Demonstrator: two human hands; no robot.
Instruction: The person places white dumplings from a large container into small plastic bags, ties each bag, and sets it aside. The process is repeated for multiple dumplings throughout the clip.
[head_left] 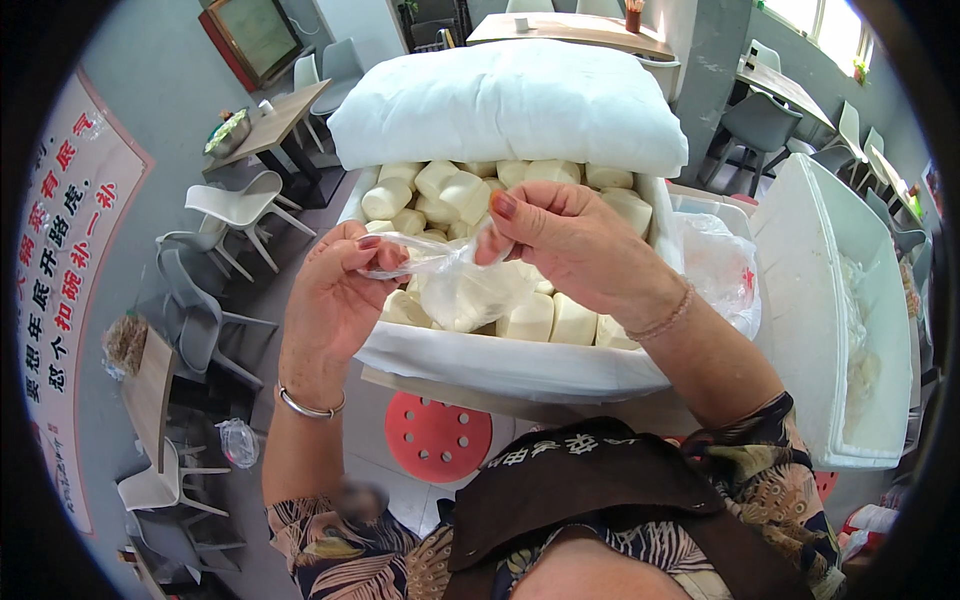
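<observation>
Between my hands hangs a thin clear plastic bag (462, 292), its neck gathered and stretched sideways; pale shapes show through it, but I cannot tell whether they are inside or behind. My left hand (342, 278) pinches one end of the bag's top between thumb and fingers. On the other side, my right hand (575, 245) grips the gathered neck with thumb and fingertips. Below both hands, white steamed buns (462, 196) fill a white cloth-lined box (500, 368). A thick white quilt (510, 105) lies folded across the box's far end.
Right of the box are loose plastic bags (722, 265) and an upright white foam lid or box (800, 300). A red round stool (438, 437) stands below the near edge. Wooden tables (270, 122) and white chairs (245, 208) stand at the left.
</observation>
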